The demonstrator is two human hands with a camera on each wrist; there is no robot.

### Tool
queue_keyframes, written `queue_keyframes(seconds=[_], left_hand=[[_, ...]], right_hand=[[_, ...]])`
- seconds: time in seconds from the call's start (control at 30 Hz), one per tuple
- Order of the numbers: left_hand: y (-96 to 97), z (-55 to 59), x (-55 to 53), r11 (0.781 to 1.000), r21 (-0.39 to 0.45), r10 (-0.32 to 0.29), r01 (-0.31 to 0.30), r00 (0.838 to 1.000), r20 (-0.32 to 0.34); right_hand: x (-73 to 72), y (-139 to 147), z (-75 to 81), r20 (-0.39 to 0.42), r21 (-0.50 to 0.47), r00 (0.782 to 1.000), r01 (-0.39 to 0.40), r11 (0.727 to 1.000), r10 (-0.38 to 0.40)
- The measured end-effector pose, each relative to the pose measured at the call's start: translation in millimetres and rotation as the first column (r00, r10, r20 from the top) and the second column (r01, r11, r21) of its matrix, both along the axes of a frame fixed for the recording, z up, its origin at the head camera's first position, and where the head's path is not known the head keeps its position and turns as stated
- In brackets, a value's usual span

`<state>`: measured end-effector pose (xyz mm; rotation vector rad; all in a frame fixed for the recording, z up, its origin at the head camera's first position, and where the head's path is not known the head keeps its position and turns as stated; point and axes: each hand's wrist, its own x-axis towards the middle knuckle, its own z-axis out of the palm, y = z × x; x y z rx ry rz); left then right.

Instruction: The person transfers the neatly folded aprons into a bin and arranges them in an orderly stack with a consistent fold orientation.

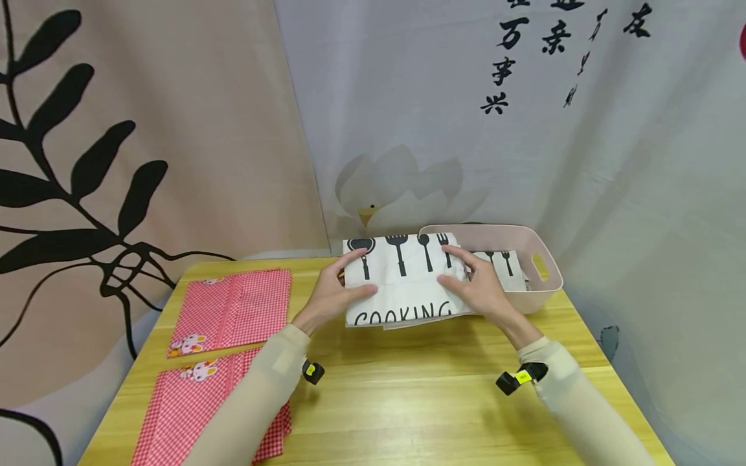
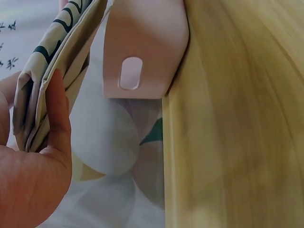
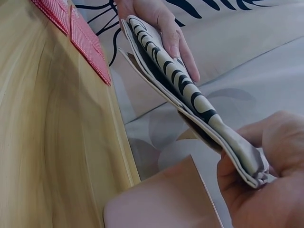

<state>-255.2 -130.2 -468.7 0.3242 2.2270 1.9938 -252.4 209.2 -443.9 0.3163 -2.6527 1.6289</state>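
Note:
A folded white cloth (image 1: 402,285), printed with black kitchen utensils and the word COOKING, is held up above the table between both hands. My left hand (image 1: 333,292) grips its left edge, thumb on the printed face and fingers partly behind. At the opposite edge my right hand (image 1: 482,288) pinches the cloth the same way. From the left wrist view, several fabric layers (image 2: 35,109) show between thumb and fingers. The right wrist view has the cloth (image 3: 175,80) edge-on, tilted, with its layers slightly parted.
Behind the right hand a pink plastic basket (image 1: 527,243) stands at the table's back right, with another white utensil-print cloth (image 1: 508,268) inside. Two folded red checked cloths, one farther back (image 1: 233,307) and one nearer (image 1: 175,414), lie on the left of the wooden table (image 1: 408,401). Curtains hang behind.

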Motion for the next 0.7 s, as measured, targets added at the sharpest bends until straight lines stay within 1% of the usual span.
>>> queue_keyframes(seconds=[0.2, 0.3, 0.47, 0.57, 0.7], left_hand=[[9.6, 2.1, -3.4, 1.0, -0.006, -0.001, 0.001, 1.0, 0.002], [15.4, 3.0, -4.8, 1.0, -0.001, -0.005, 0.005, 1.0, 0.004], [25.3, 4.3, -8.3, 1.0, -0.004, -0.002, 0.002, 1.0, -0.019], [30.9, 4.4, -10.5, 1.0, 0.015, 0.006, -0.006, 1.0, -0.023], [38.2, 3.2, -13.9, 0.998, 0.064, 0.008, -0.007, 1.0, -0.018]], right_hand=[[0.3, 9, -2.0, -0.016, 0.021, 0.999, 0.035, 0.999, -0.034], [0.2, 15, -3.3, -0.014, 0.01, 0.999, 0.043, 0.999, -0.043], [0.8, 24, -4.0, -0.012, -0.014, 0.998, 0.057, 0.998, -0.057], [1.6, 28, -2.8, -0.012, -0.032, 0.998, 0.068, 0.997, -0.068], [2.5, 33, -2.2, -0.011, -0.042, 0.996, 0.083, 0.996, -0.084]])
